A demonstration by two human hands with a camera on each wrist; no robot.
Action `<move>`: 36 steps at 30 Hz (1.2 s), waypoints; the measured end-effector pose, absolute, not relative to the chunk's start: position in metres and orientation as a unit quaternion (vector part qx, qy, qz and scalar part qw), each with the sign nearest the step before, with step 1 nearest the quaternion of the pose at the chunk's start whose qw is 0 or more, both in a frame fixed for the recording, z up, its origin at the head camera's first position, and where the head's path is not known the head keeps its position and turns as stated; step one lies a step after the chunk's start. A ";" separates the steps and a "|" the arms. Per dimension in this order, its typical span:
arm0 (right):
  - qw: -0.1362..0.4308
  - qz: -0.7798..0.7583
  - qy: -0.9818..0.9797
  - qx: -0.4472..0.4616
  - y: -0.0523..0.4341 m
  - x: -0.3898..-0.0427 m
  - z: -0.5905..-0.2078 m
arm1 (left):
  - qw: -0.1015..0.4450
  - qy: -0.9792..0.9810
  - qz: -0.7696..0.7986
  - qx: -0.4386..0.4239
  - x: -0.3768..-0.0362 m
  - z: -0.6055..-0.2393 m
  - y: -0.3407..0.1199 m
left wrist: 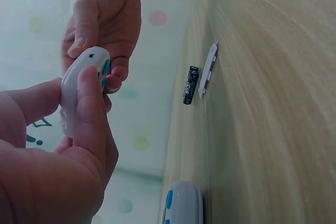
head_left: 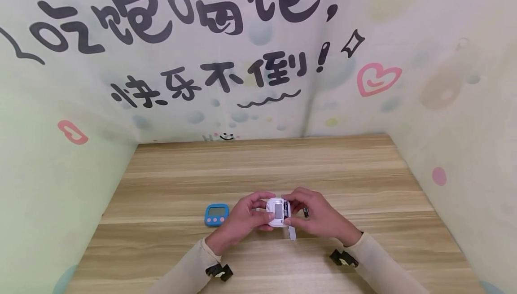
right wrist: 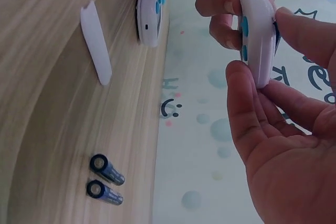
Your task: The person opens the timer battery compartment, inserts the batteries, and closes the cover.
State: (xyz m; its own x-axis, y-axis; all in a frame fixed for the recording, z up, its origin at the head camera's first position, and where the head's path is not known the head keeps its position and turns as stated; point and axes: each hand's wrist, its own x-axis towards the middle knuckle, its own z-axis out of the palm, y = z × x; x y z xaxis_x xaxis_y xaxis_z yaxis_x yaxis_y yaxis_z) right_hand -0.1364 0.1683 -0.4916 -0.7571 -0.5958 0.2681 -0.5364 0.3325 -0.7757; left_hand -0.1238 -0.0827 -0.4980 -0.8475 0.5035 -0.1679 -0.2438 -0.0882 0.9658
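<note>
Both hands pinched the timer (head_left: pixel 277 212), left (head_left: pixel 242 220) and right (head_left: pixel 319 217); 2 batteries (right wrist: pixel 106 178) lay just beyond my right fingers.

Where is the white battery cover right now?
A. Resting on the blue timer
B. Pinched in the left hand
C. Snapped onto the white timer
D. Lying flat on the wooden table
D: the battery cover lies loose on the table, apart from both hands.
</note>
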 end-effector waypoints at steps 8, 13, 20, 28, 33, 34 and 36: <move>0.060 -0.477 0.808 -0.339 0.163 -0.135 -0.489 | 0.266 0.629 0.721 0.112 -0.122 -0.497 -0.083; 0.061 -0.469 0.812 -0.342 0.161 -0.134 -0.488 | 0.272 0.623 0.724 0.113 -0.121 -0.497 -0.083; 0.057 -0.458 0.823 -0.330 0.160 -0.133 -0.487 | 0.270 0.622 0.728 0.103 -0.120 -0.496 -0.085; 0.030 -0.463 0.827 -0.317 0.158 -0.134 -0.488 | 0.246 0.628 0.733 0.087 -0.121 -0.496 -0.087; 0.037 -0.476 0.825 -0.302 0.160 -0.133 -0.490 | 0.241 0.625 0.738 0.079 -0.123 -0.497 -0.091; 0.040 -0.477 0.826 -0.298 0.161 -0.133 -0.492 | 0.239 0.625 0.739 0.077 -0.123 -0.498 -0.092; 0.047 -0.479 0.827 -0.290 0.163 -0.133 -0.496 | 0.237 0.627 0.739 0.074 -0.124 -0.499 -0.094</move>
